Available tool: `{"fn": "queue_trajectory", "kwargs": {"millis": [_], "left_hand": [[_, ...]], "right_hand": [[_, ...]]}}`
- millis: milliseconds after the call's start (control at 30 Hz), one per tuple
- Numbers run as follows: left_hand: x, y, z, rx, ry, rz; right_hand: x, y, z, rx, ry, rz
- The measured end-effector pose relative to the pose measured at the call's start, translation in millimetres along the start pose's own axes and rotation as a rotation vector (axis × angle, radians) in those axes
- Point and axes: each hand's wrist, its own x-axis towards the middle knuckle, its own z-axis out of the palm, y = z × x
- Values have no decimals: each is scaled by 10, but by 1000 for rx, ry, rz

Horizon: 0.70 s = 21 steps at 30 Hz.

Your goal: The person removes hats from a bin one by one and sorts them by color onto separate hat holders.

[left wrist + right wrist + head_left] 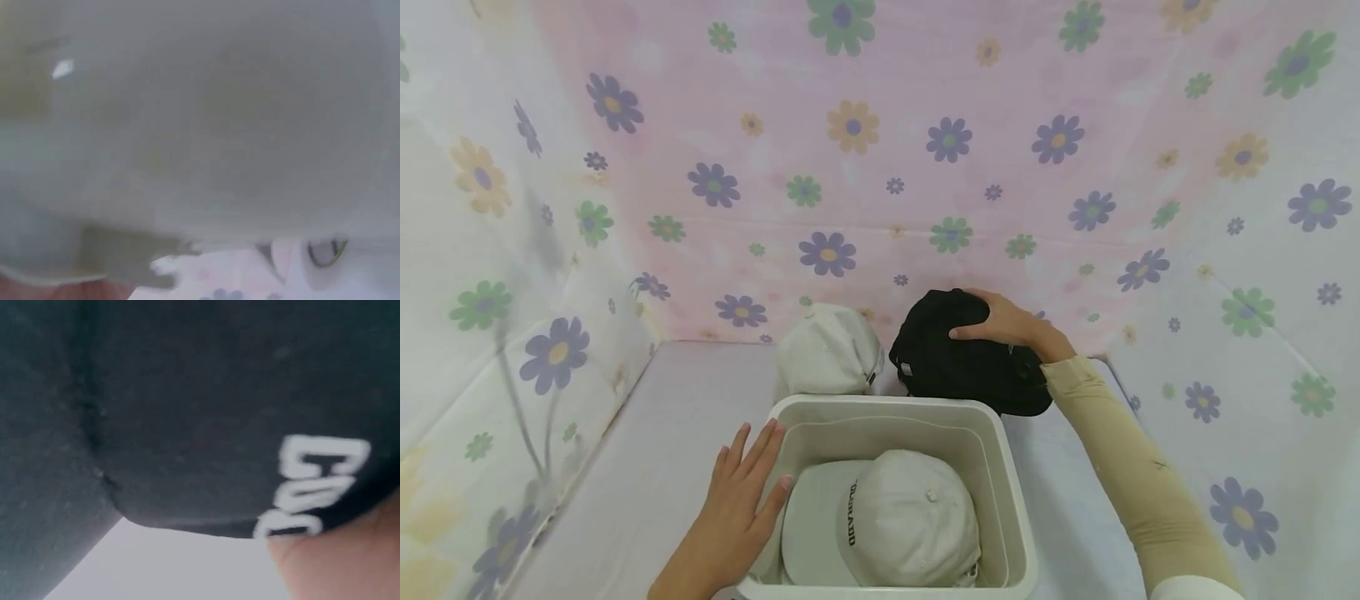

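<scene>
Pink floral fabric [925,83]: hangs behind everything, with paler floral cloth at both sides.
Pale bench [700,400]: flat, carrying the bin and caps.
Off-white bin [887,404]: looks like rigid plastic; its rim gives a firm edge to steady.
Off-white baseball cap [917,517]: inside the bin, crown up, brim pointing left; likely light, easily lifted by crown or brim.
Black baseball cap [940,350]: behind the bin's far right corner; matte cloth, so probably light, grippy and unbreakable. Its crown should dent under a hard squeeze; a gentle pinch across it, or a hold on the stiffer brim, suits best.
Cream cap [823,350]: behind the bin, left of the black one; its crown looks soft and creased.
Left hand [737,500]: fingers straight at the bin's left rim, grasping nothing.
Right hand [1000,321]: grips the black crown, thumb on the near side.
White lettering [319,487]: on black cloth, partly hidden.
</scene>
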Motion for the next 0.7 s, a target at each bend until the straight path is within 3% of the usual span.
{"fn": "queue_trajectory", "kwargs": {"millis": [133,267,400,533,633,700], "left_hand": [[35,15,-77,72,-43,48],[112,62,-245,76,-58,145],[238,195,-521,62,20,240],[452,405,-713,-77,92,351],[681,578,-755,-274,97,433],[862,676,-740,-425,80,436]], "right_hand": [[-146,-57,-47,-31,25,-33],[-366,-148,-137,-38,39,-88],[-644,-211,-235,46,121,-158],[-970,-206,-265,184,240,-241],[-1148,-158,-222,224,321,-271],[-1206,-101,-173,229,371,-262]]}}
